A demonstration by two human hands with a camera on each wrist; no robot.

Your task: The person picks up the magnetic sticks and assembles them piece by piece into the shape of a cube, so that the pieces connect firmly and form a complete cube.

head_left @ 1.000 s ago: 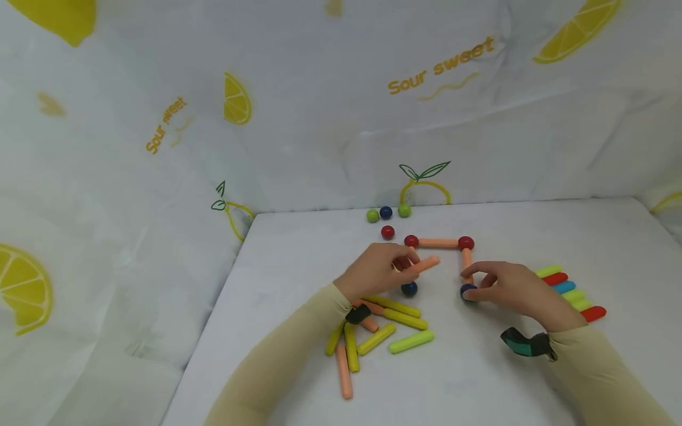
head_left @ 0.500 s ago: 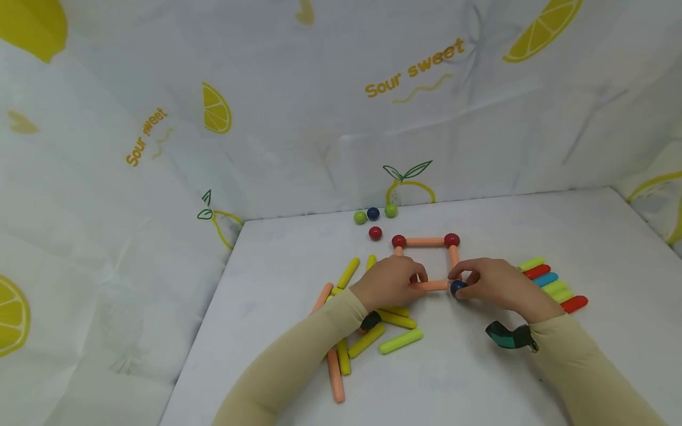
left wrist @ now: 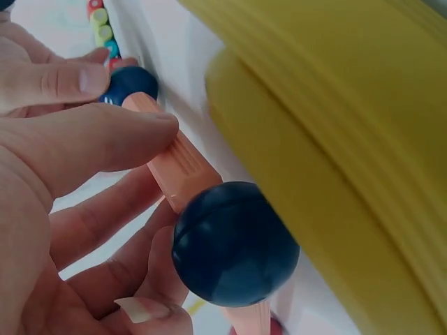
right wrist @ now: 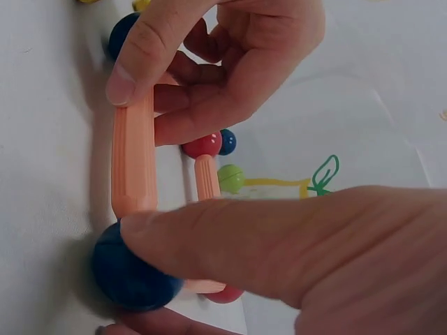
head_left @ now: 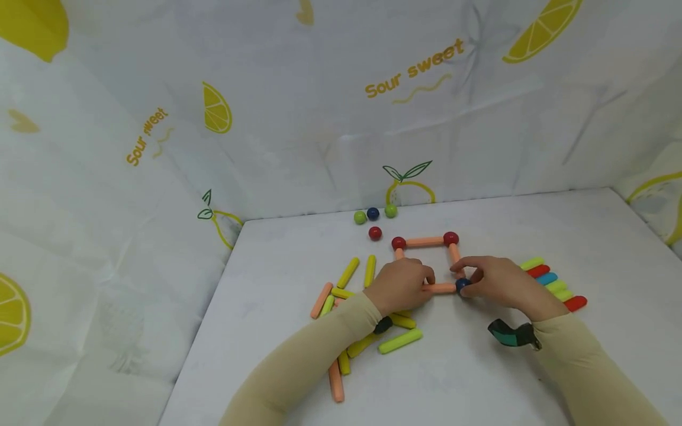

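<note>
Nearest on the white desk point(head_left: 479, 378) lies a loose heap of sticks point(head_left: 367, 331), orange, yellow and lime, partly hidden under the left forearm, with one lime stick point(head_left: 401, 341) lying apart at the heap's right edge. Just beyond the heap the left hand point(head_left: 401, 285) pinches the near orange stick point(head_left: 440, 287) of a flat square frame; the left wrist view shows thumb and fingers curled round that stick, with a dark blue ball point(left wrist: 234, 244) at its left end, under the hand. At the stick's right end sits a second blue ball point(head_left: 463, 284), and the right hand point(head_left: 495, 281) holds it, its thumb laid over the top and a finger beneath, as the right wrist view shows. Both grips are thus closed, the left on the stick, the right on the ball. To the right of that hand, a row of short sticks point(head_left: 554, 285) in lime, red and blue lies side by side. The frame's right orange stick point(head_left: 454, 255) runs away from the blue ball to a red ball point(head_left: 450, 238); the far orange stick point(head_left: 424, 241) joins it to another red ball point(head_left: 398, 243) at the far left corner. Farther still lie a loose red ball point(head_left: 375, 233) and then a small row of green, blue and green balls point(head_left: 373, 213) close to the lemon-printed cloth point(head_left: 319, 118) behind the desk.
</note>
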